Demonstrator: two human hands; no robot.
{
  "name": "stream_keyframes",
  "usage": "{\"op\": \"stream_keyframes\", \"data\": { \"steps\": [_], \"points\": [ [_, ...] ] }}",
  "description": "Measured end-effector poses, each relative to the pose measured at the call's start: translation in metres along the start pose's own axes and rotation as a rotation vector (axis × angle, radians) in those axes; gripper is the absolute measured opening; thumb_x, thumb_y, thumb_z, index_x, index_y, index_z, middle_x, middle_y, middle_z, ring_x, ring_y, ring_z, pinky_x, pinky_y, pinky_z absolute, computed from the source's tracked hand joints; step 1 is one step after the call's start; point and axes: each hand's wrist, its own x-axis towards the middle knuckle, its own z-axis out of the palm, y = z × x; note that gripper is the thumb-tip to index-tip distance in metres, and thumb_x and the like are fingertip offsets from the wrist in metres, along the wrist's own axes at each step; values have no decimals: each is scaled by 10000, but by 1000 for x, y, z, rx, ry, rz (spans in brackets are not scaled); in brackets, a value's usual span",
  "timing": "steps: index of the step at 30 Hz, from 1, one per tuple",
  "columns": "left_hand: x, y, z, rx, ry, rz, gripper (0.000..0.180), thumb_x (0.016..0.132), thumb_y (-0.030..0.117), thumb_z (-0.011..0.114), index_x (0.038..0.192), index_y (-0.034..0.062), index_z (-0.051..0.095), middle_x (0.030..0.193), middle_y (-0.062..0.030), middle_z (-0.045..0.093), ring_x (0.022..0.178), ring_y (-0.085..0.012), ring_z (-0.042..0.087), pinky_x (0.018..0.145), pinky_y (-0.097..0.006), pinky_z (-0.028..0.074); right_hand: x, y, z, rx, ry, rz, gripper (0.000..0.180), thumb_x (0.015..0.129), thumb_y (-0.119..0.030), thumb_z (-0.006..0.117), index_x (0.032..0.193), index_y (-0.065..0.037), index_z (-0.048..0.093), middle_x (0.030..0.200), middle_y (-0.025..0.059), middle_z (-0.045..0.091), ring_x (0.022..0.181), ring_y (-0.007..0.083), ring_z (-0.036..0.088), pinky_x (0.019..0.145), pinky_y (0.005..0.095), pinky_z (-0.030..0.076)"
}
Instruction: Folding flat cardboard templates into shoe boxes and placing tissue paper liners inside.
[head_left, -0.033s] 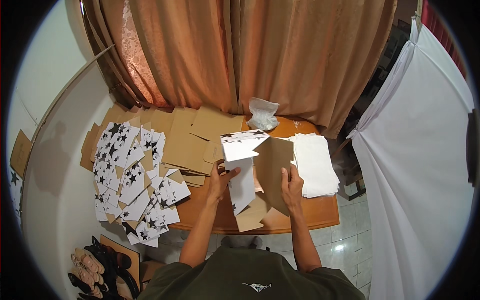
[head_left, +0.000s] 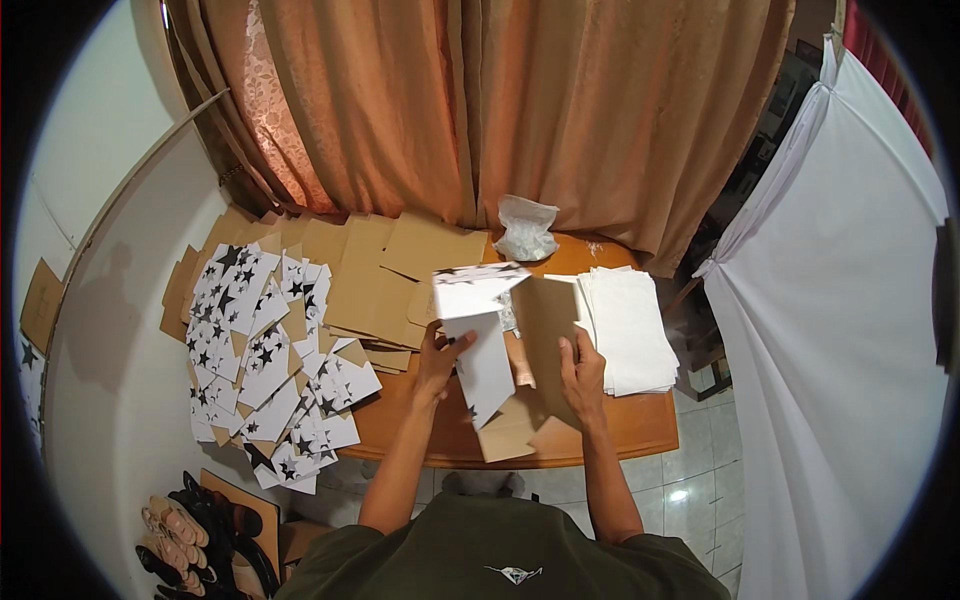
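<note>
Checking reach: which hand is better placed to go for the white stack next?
Likely the right hand: it's nearer the white stack; the left hand is farther off. Both hold card, though.

"How are the hands placed?"
"Left hand [head_left: 437,367] and right hand [head_left: 583,378] are held apart beyond the dark green T-shirt [head_left: 440,550], each in a pinching grip, left thumb [head_left: 462,344] angled inward, right thumb [head_left: 566,348] pointing away from the shirt."
"And the forearms?"
"Bare forearms [head_left: 399,465] extend from either side of the shirt, converging slightly."
</note>
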Motion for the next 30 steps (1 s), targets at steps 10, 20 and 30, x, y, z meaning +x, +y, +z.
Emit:
{"op": "stream_keyframes", "data": {
  "steps": [10,20,30],
  "points": [
    [23,-14,-15,-510,-183,35,510,909,133,723,1351,49,483,1172,-91,616,1059,-201,636,853,-372,572,22,110,-3,482,-662,468,977,933,-692,528,1602,-77,170,1646,185,184,1514,338,190,1229,455,148],
    [14,-13,-12,-572,-257,9,582,929,186,715,1420,63,429,1262,-99,588,1146,-231,615,934,-395,571,18,143,16,617,-714,441,1097,775,-419,862,1594,-54,230,1437,168,491,1279,268,497,1112,357,358],
    [16,-2,-20,-466,-253,48,582,932,277,709,1384,-16,489,1294,-137,605,1221,-248,589,1026,-395,508,10,117,26,653,-741,390,700,901,-360,780,1418,12,490,1115,-4,656,966,60,579,836,217,474]
  ]
}}
